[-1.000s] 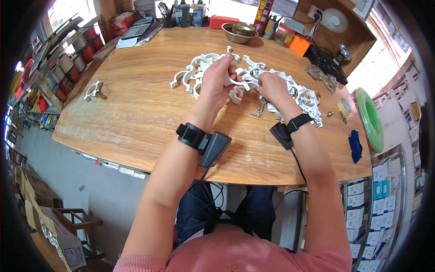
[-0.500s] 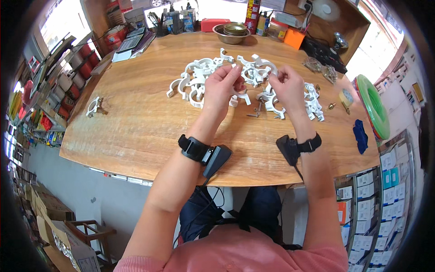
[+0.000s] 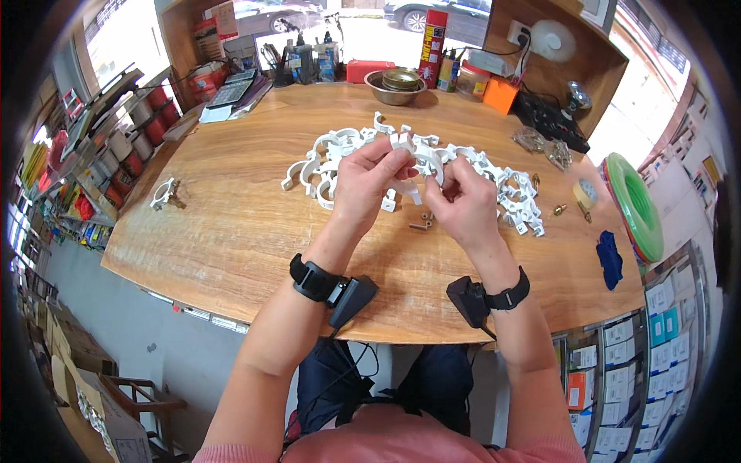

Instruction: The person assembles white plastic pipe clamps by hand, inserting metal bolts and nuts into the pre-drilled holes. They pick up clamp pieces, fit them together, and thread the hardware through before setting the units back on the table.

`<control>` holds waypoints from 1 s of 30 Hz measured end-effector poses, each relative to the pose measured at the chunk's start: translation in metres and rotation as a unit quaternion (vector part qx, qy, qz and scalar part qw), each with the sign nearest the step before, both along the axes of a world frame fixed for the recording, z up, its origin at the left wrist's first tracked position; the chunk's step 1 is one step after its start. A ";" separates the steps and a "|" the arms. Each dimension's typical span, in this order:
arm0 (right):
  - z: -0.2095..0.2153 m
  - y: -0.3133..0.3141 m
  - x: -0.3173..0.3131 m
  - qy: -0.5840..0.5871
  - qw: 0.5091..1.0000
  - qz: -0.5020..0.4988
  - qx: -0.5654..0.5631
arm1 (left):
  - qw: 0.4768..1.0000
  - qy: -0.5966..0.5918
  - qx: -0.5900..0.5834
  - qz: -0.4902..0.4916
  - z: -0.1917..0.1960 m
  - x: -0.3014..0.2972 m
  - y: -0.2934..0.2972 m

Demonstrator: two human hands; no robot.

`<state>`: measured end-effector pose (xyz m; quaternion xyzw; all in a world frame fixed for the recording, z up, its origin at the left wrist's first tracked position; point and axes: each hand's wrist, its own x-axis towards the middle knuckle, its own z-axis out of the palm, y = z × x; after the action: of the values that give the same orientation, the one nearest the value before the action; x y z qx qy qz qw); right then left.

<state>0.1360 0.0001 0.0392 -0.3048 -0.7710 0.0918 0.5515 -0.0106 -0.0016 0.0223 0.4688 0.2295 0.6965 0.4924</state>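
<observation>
My left hand (image 3: 360,187) is closed, its thumb and fingers pinching a white plastic pipe clamp half (image 3: 404,142). Close beside it, my right hand (image 3: 468,204) grips the lower end of a curved white clamp half (image 3: 434,163). The two pieces are together between my hands, but I cannot tell whether they are joined; my fingers hide part of them. Loose white clamp halves (image 3: 343,141) lie heaped behind and around both hands. Below the held pieces, small metal screws (image 3: 419,227) rest on the wood.
On the wooden table (image 3: 231,255), a ring-shaped white clamp (image 3: 164,193) lies far left. Brass fittings (image 3: 559,209), a tape roll (image 3: 585,193) and a dark blue cloth (image 3: 609,261) lie at right. Metal bowls (image 3: 394,92) stand at the back. Green hose coils (image 3: 633,204) lean beside the right edge.
My right hand has moved left and nearer me, bringing its clamp half up to the piece in my left hand. My left hand has shifted slightly, and the view has tilted up.
</observation>
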 end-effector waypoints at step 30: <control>0.001 -0.009 0.005 0.034 0.990 0.135 0.038 | 0.993 0.022 0.071 -0.096 0.005 -0.016 -0.012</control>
<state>0.1412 -0.0087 0.0406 -0.1733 -0.7888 0.1467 0.5712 -0.0265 -0.0135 0.0272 0.5381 0.1438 0.6498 0.5173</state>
